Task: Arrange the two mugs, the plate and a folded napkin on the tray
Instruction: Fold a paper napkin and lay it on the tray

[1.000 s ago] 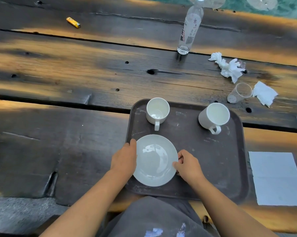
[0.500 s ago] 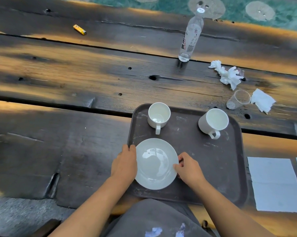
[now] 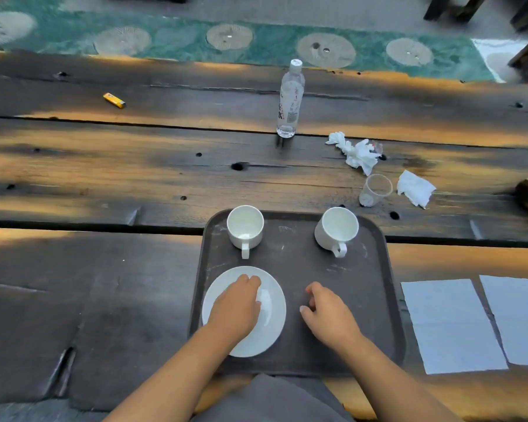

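Currently, your wooden bench point(image 3: 104, 166) carries a dark tray point(image 3: 296, 269) directly in front of you. Two flat white napkin sheets point(image 3: 451, 327) lie side by side on the bench, right of the tray and off it. The white plate point(image 3: 271, 315) sits in the tray's near-left corner. Your left hand point(image 3: 235, 309) lies over the plate, fingers point(image 3: 250, 281) loosely curled and gripping nothing; contact with the plate cannot be confirmed. Your right hand point(image 3: 326, 315) is over the bare tray just right of the plate, fingers point(image 3: 312, 289) loosely bent, holding nothing. The left mug point(image 3: 245, 223) stands upright at the far-left corner and the right mug point(image 3: 337, 228) at the far-right, handles toward you. Beyond the tray: an upright water bottle point(image 3: 290, 102), a clear cup point(image 3: 375, 190) on its side, crumpled tissues point(image 3: 358, 152) and a yellow lighter point(image 3: 114, 100).
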A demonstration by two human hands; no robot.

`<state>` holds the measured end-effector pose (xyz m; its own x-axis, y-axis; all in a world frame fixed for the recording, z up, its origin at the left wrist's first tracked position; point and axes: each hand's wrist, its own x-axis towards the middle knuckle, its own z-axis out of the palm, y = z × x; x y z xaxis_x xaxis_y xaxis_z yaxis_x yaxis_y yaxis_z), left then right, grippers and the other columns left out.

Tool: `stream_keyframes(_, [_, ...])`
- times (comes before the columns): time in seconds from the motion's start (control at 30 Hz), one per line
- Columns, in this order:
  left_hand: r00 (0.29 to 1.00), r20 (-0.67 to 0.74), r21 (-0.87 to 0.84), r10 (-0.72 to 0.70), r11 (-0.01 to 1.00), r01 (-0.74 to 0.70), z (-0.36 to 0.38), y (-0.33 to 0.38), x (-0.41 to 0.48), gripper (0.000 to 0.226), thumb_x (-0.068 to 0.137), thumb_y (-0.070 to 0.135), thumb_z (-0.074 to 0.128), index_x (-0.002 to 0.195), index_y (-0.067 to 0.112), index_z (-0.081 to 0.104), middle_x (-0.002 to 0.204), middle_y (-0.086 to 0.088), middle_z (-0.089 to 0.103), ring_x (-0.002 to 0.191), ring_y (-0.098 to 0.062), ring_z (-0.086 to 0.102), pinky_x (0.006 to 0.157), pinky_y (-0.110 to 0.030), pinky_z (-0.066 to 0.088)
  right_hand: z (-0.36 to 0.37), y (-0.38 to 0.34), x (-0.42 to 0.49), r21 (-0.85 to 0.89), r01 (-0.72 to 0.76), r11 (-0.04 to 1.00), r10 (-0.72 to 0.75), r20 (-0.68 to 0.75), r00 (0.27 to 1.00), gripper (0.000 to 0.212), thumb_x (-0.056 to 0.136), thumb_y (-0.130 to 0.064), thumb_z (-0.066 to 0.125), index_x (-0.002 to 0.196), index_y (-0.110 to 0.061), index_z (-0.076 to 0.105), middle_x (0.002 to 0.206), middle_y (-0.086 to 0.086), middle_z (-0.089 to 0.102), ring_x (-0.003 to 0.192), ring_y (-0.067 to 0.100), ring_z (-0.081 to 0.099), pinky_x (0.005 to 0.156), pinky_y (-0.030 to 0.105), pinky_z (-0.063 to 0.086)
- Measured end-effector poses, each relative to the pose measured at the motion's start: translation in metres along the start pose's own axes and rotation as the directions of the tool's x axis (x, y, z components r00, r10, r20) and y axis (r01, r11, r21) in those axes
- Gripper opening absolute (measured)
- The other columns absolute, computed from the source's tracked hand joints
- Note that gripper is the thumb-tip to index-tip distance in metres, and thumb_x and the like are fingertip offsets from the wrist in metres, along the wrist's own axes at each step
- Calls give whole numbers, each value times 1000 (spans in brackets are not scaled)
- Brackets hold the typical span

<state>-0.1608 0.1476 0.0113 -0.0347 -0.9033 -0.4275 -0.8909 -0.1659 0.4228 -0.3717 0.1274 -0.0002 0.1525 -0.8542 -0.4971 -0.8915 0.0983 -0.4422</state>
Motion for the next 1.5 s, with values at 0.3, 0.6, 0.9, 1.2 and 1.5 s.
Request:
stream_keyframes(0.3, [999,-35,58,37,998,-35,37,100,15,31,96,27,55,125,16,52,120,-3,56,108,-26,58,90,-40,49,-53,96,-6,161,-15,987,24,-52,998,27,93,-32,62,116,-23,54,96,-10,59,87,13,59,77,31,47])
stream_keyframes(0.6, [996,-51,55,68,996,-66,106,226,30,27,97,27,54,123,19,53,117,1,56,105,-20,59,87,-37,50,-121,232,-16,204,39,978,-19,-101,995,30,95,-31,61,124,-25,54,103,-10,59,90,10,58,78,24,46])
stream_keyframes(0.9, [978,-16,-22,208,978,-209,150,296,38,22,95,21,57,117,20,60,108,7,57,103,-18,57,82,-31,46,-159,317,-36,81,88,993,-80,-98,992,32,99,-34,57,130,-25,53,116,-7,60,98,9,60,86,29,52])
stream_keyframes(1.2, [968,-4,148,249,958,-246,179,314,49,31,98,24,52,128,18,57,125,3,57,117,-21,50,98,-33,37,-171,367,-31,-196,224,955,-240,-60,969,35,97,-21,59,132,-16,58,131,-1,55,124,21,49,93,33,48])
stream_keyframes(1.5, [972,-34,128,231,966,-225,194,319,53,15,93,16,58,107,14,63,110,0,55,101,-22,50,91,-33,40,-170,378,-22,-218,233,948,-255,-80,964,25,91,-10,63,115,-8,65,115,7,61,105,30,54,88,40,47])
